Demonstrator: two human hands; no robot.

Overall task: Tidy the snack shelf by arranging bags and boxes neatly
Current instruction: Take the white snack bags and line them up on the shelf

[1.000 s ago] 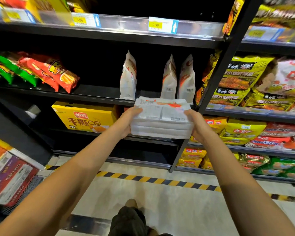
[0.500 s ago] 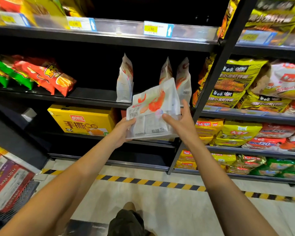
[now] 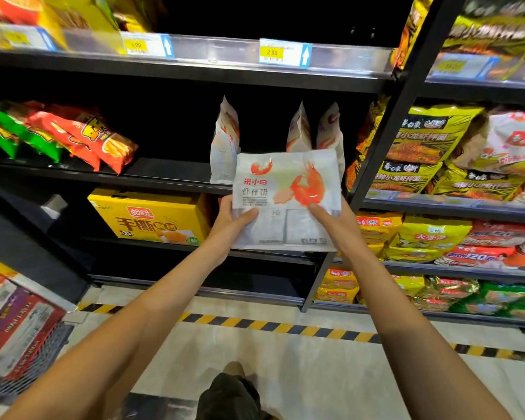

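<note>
I hold a white shrimp cracker bag [image 3: 285, 189] upright in front of the black snack shelf [image 3: 170, 174], its printed face toward me. My left hand [image 3: 228, 225] grips its lower left edge with the thumb on the front. My right hand [image 3: 337, 225] grips the lower right, fingers on the front. Behind it, three matching white bags stand edge-on on the shelf: one [image 3: 225, 140] at the left and two [image 3: 315, 131] close together at the right.
Red and green chip bags [image 3: 82, 137] lie at the shelf's left. A yellow box [image 3: 152, 219] sits one shelf lower. Yellow noodle packs [image 3: 431, 140] fill the right bay beyond a black upright post [image 3: 385, 159]. A basket of boxes [image 3: 15, 331] stands at the lower left.
The bag lay flat as a stack in both hands a second ago; I have tipped it up so its front faces me, and raised it a little toward the shelf.
</note>
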